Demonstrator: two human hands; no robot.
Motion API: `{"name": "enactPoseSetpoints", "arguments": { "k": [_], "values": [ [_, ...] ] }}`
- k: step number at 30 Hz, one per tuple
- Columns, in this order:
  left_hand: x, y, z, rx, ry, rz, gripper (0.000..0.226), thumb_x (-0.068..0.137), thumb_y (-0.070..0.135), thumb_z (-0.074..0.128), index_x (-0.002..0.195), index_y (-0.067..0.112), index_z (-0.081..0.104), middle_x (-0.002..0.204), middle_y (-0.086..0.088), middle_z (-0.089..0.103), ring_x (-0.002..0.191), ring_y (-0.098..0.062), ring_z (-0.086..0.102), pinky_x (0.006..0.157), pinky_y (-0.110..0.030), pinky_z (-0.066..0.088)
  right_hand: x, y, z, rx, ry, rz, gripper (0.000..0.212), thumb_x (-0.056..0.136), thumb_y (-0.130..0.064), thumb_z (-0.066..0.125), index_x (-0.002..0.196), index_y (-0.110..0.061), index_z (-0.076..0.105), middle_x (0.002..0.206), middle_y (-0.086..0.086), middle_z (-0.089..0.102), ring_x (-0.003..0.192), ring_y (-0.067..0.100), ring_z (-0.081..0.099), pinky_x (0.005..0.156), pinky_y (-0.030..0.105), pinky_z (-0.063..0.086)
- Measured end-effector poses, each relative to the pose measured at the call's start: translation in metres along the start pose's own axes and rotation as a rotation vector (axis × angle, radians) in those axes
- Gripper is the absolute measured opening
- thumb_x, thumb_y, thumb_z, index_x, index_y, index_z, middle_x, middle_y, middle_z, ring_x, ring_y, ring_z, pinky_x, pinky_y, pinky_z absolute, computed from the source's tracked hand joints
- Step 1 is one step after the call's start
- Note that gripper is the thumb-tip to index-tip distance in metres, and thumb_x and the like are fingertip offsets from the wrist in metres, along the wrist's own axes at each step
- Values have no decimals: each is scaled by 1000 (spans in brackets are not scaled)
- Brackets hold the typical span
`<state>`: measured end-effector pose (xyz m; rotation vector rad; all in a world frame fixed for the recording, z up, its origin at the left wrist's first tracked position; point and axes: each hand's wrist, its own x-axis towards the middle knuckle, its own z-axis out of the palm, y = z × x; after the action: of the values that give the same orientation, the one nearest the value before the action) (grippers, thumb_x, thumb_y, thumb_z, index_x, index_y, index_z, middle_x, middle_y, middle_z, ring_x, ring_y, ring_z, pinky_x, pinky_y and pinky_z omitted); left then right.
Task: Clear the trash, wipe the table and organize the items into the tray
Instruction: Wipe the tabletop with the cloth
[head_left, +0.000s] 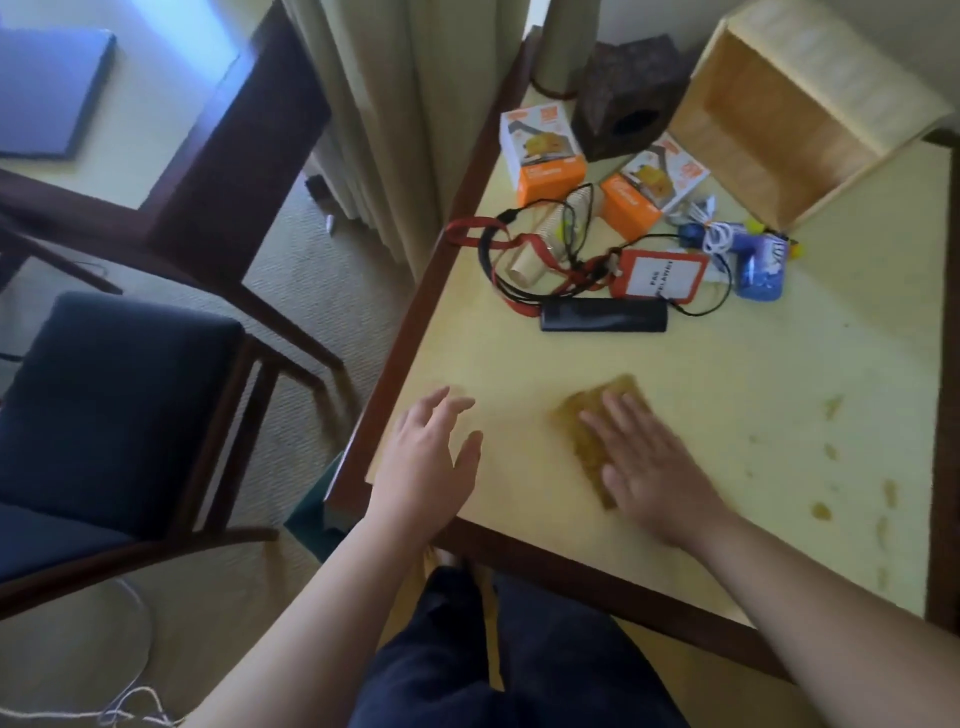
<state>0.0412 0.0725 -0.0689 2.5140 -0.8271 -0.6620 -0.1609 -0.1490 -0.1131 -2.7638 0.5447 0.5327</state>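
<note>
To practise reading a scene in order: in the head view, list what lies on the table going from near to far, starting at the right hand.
right hand on the brown cloth → black flat case → red badge holder → orange-and-white boxes → dark tissue box

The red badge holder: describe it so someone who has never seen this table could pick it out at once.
Start at the wooden tray tipped up in the table's far corner, then drop to the clutter in front of it. The red badge holder lies flat there, just beyond the long black bar and left of the blue gadget. It alone is a red frame around a white printed card, on a red lanyard.
</note>
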Motion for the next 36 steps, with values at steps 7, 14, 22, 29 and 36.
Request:
{"name": "enactPoseSetpoints", "arguments": {
  "k": [7, 14, 22, 29, 36],
  "values": [
    [21, 49, 58, -24, -102, 101, 34, 107, 41, 49, 140, 44, 54, 168, 5, 28, 152, -24, 26, 120, -47, 34, 0, -37, 18, 192, 66, 375, 65, 106, -42, 11, 163, -27, -17, 168, 9, -30, 155, 28, -30, 129, 50, -4],
    [48, 85, 96, 79, -92, 187, 41, 111, 45, 37, 152, 40, 43, 175, 1, 13, 162, -19, -3, 131, -49, 9, -88, 61, 27, 57, -16, 183, 64, 109, -42, 23, 163, -39, -11, 170, -5, -28, 157, 18, -25, 128, 40, -7],
    [70, 119, 128, 197, -22, 114, 52, 108, 61, 26, 158, 46, 29, 176, 3, -3, 160, -16, -15, 129, -48, -11, 14, 145, -16, 249, 143, 732, 65, 103, -33, 16, 166, -27, 0, 173, 6, -17, 159, 24, -15, 129, 45, -4],
    [71, 123, 135, 249, 23, 89, 55, 106, 61, 29, 158, 45, 30, 176, 0, 2, 161, -20, -7, 129, -52, -4, -83, 84, 32, 83, 62, 91, 61, 107, -36, 30, 166, -26, 18, 175, 5, -1, 161, 25, -2, 129, 49, 10],
    [73, 120, 137, 227, 69, 99, 53, 105, 58, 40, 155, 43, 41, 175, -3, 12, 162, -24, 2, 129, -54, 1, 3, 256, -34, 190, 96, 678, 70, 99, -42, 12, 166, -23, -1, 174, 6, -13, 160, 23, -10, 130, 43, 0]
  ]
}}
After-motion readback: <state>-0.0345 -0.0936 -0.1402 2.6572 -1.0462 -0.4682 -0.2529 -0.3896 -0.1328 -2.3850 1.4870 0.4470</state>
